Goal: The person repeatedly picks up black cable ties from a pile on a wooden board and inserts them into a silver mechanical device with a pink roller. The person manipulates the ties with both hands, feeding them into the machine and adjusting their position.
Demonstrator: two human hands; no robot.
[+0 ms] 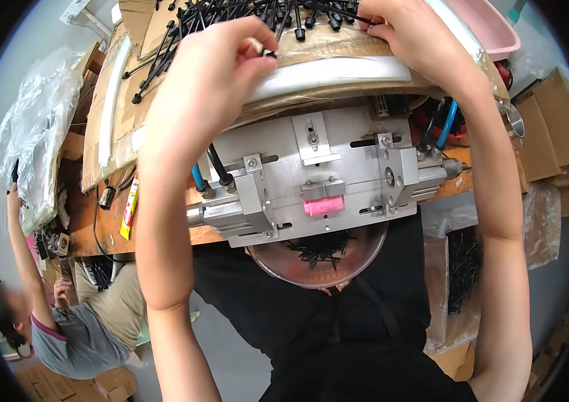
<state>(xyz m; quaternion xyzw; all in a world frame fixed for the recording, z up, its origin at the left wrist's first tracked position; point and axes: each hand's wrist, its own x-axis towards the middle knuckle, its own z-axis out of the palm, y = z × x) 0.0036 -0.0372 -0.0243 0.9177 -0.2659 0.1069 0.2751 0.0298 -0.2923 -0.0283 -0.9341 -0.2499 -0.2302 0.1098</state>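
Note:
My left hand [221, 70] is closed with thumb and finger pinched on a small black piece [268, 53], most of it hidden by the fingers. At the upper right my right hand [408, 33] pinches a thin black rod [341, 13], which points left over the pile. Both hands are above the front edge of a cardboard tray, edged with a white strip [331, 77]. A pile of black rods with knobbed ends [231, 12] lies on the cardboard beyond them. Below the hands is a metal fixture [284, 144] with a clamp block on each side and a pink block [324, 206] at its front.
Blue and black air hoses [446, 127] run to both sides of the fixture. A round bowl [277, 264] with black pieces sits under its front edge. A yellow packet [129, 211] lies on the bench at left. Another person [80, 335] sits at the far left.

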